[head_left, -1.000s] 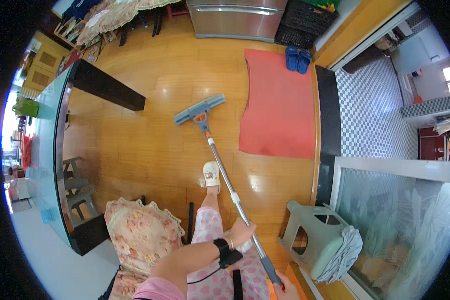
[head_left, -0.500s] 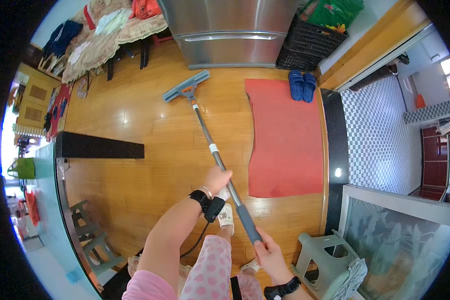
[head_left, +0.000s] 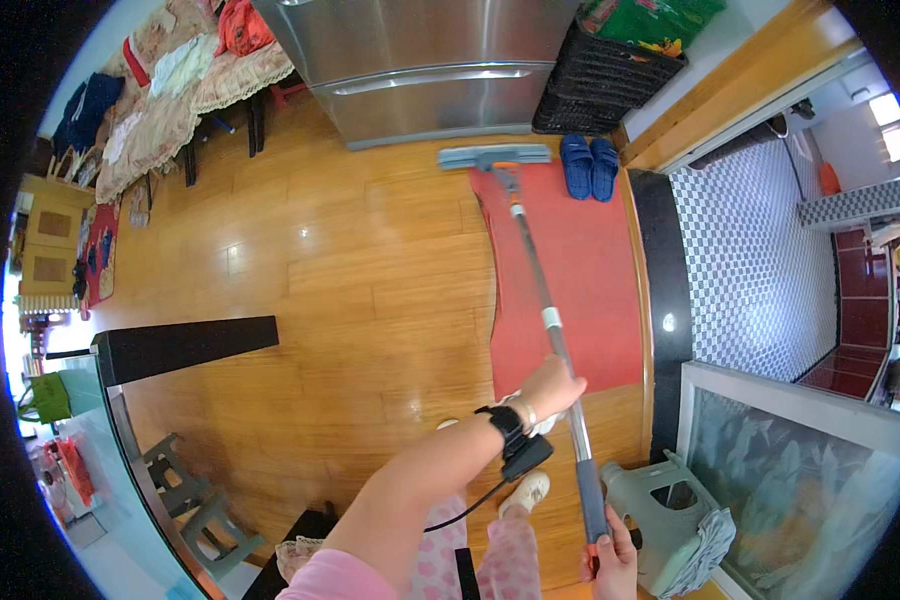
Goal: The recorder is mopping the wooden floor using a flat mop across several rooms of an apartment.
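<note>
Head view: mop (head_left: 536, 268) runs from 5 o'clock up toward 12, its head (head_left: 465, 157) lying along the far edge of the red mat (head_left: 590, 290). Left hand (head_left: 552, 388) is closed around the pole mid-length; right hand (head_left: 612, 555) grips the end of the handle. From where I stand, main risk: head snags the mat edge and rucks it if dragged with pressure. Swing toward 3 o'clock could knock the blue slippers (head_left: 577, 167), just beside it. Too far toward 12 could bump the steel appliance (head_left: 430, 95); black crate (head_left: 605, 85) is at 2 off the head. Right side's tight: stool (head_left: 630, 490) with a cloth (head_left: 705, 555) near that hand at 2, glass door (head_left: 770, 470) beyond, could block the handle. Dark table leg (head_left: 185, 345) at 9, well apart.
</note>
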### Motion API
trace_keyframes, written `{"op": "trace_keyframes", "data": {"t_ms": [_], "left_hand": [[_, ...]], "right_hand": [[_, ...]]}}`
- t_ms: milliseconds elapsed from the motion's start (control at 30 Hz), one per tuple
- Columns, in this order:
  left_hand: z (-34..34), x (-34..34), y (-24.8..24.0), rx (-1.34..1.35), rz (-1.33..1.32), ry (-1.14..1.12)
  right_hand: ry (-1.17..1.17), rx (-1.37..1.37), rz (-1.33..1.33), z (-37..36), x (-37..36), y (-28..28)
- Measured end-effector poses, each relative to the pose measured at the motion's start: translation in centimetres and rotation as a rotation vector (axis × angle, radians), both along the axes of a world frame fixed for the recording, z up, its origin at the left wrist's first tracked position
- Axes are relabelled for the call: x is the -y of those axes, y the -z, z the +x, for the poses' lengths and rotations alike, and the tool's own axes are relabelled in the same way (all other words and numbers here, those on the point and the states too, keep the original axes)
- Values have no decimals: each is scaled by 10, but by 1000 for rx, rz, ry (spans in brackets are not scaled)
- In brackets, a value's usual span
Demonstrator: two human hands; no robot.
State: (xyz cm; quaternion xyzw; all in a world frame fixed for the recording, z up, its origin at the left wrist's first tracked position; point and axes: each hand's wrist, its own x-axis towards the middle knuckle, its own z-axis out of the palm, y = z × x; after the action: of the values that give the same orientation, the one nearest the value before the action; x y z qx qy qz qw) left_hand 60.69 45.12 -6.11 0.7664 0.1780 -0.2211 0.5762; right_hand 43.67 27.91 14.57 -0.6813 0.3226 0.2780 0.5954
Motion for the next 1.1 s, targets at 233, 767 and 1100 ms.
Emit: {"op": "trace_keyframes", "data": {"t_ms": [233, 767, 1100], "left_hand": [[68, 5, -15, -76, -307, 12], [3, -12, -12, -138, -118, -376], [-15, -27, 29, -146, -274, -417]], "right_hand": [[-164, -121, -74, 93, 2, -18], [-650, -271, 28, 135, 31, -26], [-699, -75, -24, 98, 29, 1]]}}
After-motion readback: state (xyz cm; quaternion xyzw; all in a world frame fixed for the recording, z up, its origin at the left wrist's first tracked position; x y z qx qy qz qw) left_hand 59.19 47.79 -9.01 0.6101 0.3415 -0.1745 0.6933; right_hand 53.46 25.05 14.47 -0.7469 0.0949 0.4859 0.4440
